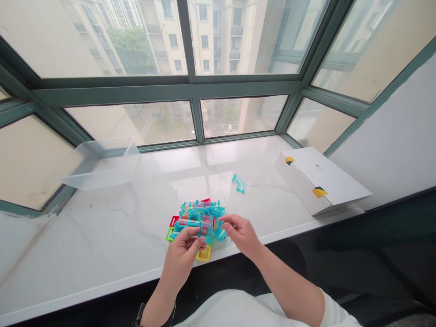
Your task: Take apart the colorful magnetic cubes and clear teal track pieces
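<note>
Likeliest trouble, as a judgement: parts tipping off the near edge of the sill (pixel 150 218), from a tug on the loosely heaped pile (pixel 194 218) so close to it; lowest there, a yellow part (pixel 203 254), at the lip or just over it, hard to tell which. Pinched at the pile between thumb and fingers of the left hand (pixel 182 256): a blue part (pixel 207 227), clear and smooth-looking, so apt to slip under a light hold or snag on similar blue lengths around it. By the pile's right side, the right hand (pixel 242 235), fingertips bunched close; cannot tell whether clamped on anything. Toward the far edge, well apart: a loose curve (pixel 239 184), easily overlooked. Containers: near the far left corner, a see-through tub (pixel 102 176), contents not discernible; toward the right end, a white box (pixel 327 175), closed, with two tabs (pixel 319 193) along its left edge, contents hidden.
</note>
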`<state>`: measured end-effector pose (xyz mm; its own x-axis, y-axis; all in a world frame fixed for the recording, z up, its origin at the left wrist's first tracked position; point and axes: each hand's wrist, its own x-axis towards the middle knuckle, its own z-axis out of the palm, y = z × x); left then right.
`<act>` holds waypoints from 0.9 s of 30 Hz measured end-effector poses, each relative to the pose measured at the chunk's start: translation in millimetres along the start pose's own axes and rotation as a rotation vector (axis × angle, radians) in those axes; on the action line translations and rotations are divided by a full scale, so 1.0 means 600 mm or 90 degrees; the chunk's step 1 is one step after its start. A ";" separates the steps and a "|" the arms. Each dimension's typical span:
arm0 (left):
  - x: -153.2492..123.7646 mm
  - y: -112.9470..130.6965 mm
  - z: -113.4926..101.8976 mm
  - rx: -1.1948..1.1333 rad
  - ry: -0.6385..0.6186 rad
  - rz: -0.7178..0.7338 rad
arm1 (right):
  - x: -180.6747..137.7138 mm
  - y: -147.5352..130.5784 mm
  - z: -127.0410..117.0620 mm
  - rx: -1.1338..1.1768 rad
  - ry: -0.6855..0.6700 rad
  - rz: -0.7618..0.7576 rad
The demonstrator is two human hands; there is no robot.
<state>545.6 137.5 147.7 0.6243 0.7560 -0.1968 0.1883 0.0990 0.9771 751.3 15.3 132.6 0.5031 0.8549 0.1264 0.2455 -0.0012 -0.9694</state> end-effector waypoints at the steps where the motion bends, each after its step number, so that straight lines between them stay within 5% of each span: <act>1: -0.002 0.000 0.004 0.015 -0.003 0.021 | -0.014 -0.011 0.013 0.028 -0.050 0.016; 8: -0.018 0.012 0.027 0.169 0.033 0.200 | -0.046 -0.025 0.053 0.220 -0.138 0.185; 12: -0.022 0.025 0.012 0.230 0.025 0.265 | -0.031 -0.006 0.040 0.239 -0.057 0.212; 16: -0.021 0.018 -0.035 0.235 0.155 0.264 | -0.003 0.021 -0.011 0.212 0.057 0.193; 20: -0.003 -0.036 -0.107 0.286 0.308 0.199 | 0.029 0.061 -0.078 0.142 0.175 0.197; 27: 0.034 -0.176 -0.176 0.376 0.376 0.112 | 0.090 0.133 -0.151 -0.077 0.303 0.203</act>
<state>458.7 210.8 49.0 0.2152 0.9581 0.1889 0.5923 -0.2818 0.7548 873.2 14.3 81.1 0.8776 0.4756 -0.0600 0.0996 -0.3034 -0.9477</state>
